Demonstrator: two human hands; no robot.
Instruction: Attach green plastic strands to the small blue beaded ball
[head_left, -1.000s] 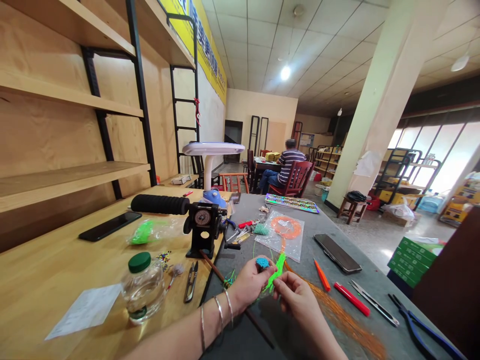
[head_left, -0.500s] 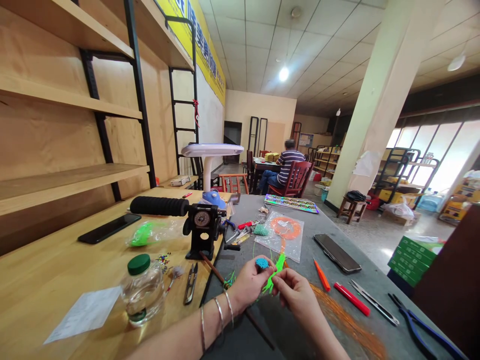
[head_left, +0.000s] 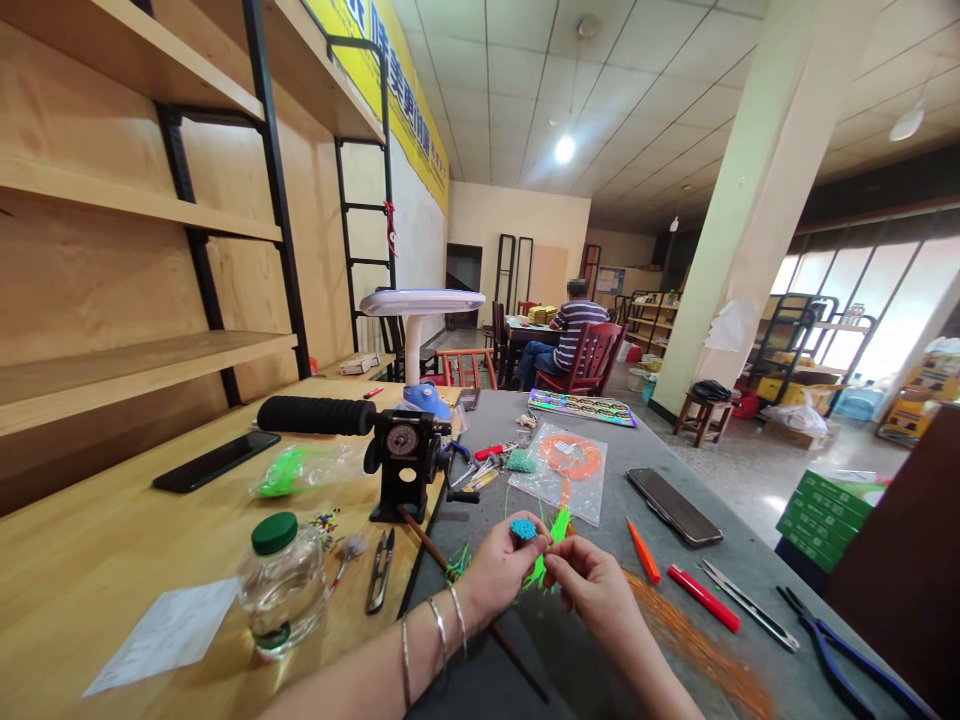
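My left hand (head_left: 501,555), with bangles on the wrist, is closed around a small piece with a knobbly blue top (head_left: 523,529); its lower part is hidden by my fingers. My right hand (head_left: 589,575) is pinched, its fingertips almost touching the left ones. Bright green strands (head_left: 560,525) show behind and between both hands; I cannot make out whether a thin strand sits in the right pinch. Beneath my left wrist runs a brown stick (head_left: 517,660), and a tuft of green and coloured threads (head_left: 459,562) lies close to the left hand.
Orange strands (head_left: 697,640), an orange pen (head_left: 643,550), a red tube (head_left: 703,597), tweezers (head_left: 750,605) and blue-handled pliers (head_left: 832,640) lie to the right. On the left are thread snips (head_left: 380,570), a water bottle (head_left: 282,590) and a black cranked device (head_left: 409,460). A person (head_left: 576,325) sits further back.
My fingertips have shifted slightly at the green strands. Both hands stay in nearly the same place, and the blue-topped piece remains in the left one.
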